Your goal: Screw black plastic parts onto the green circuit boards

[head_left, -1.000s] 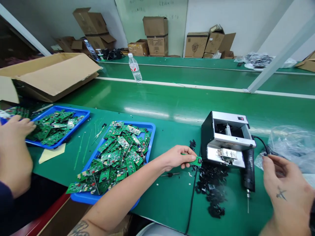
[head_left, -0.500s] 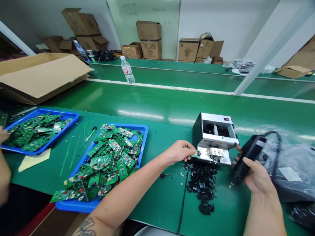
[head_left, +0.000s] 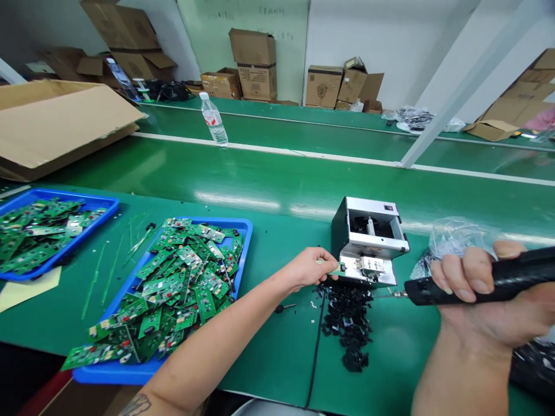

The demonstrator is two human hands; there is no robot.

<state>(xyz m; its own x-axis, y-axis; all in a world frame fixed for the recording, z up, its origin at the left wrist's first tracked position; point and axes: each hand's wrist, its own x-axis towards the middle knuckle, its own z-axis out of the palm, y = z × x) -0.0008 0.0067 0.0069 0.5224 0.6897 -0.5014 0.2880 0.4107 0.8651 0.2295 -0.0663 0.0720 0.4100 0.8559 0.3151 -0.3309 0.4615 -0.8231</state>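
My left hand (head_left: 310,268) pinches a small green circuit board (head_left: 335,268) by its end, just in front of a silver and black bench machine (head_left: 368,240). My right hand (head_left: 472,283) wraps around a black electric screwdriver (head_left: 485,288). Its thin metal bit (head_left: 388,295) points left, level with the bench, and stops short of the board. Several green circuit boards lie heaped in a blue plastic tray (head_left: 248,245) to the left of my left forearm.
A pile of black plastic scraps (head_left: 347,323) lies below the machine. A second blue tray (head_left: 87,199) of boards sits at far left. Clear plastic bagging (head_left: 455,240) lies behind my right hand, and a black cable (head_left: 316,352) runs across the green bench.
My right hand has raised the screwdriver and swung it level, bit pointing left toward the board. The other person's hand has gone from the left edge. The view has shifted.
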